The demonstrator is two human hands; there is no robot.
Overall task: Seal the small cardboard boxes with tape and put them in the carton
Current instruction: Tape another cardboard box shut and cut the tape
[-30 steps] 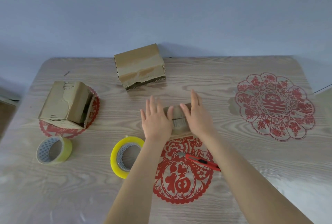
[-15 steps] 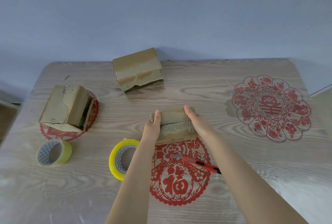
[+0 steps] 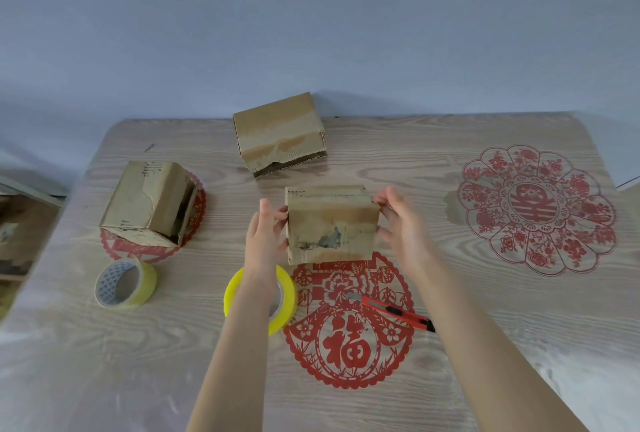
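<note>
Fingers (image 3: 265, 210) of the left hand (image 3: 266, 241): straight, pointing away from the person, laid flat against the left side of the held box (image 3: 330, 223), thumb touching its near left edge. Fingers (image 3: 388, 197) of the right hand (image 3: 405, 237): bent round the upper right corner of the held box, thumb on its near right edge, gripping.

Head view, one item per entry, places given from the held box:

- Held box: small, brown cardboard, clamped between the two hands near the middle of the table (image 3: 485, 345); near face torn, with a grey patch. Whether its lower edge touches the table cannot be told.
- Far box (image 3: 278, 133): behind, slightly left, by the back edge of the table; front flap ragged.
- Left box (image 3: 152, 203): well to the left, on its side, open end facing right, resting on a red paper-cut (image 3: 138, 251).
- Yellow roll (image 3: 289, 293): just nearer and left, partly under the left forearm.
- Pale roll (image 3: 145, 281): nearer and far left, below the left box.
- Round paper-cut (image 3: 349, 345): directly nearer, its top edge meeting the box's lower edge.
- Knife (image 3: 398, 312): red, nearer and right, lying on the round paper-cut.
- Flower paper-cut (image 3: 535, 208): well to the right.
- Wall (image 3: 311, 33): blue-grey, behind.
</note>
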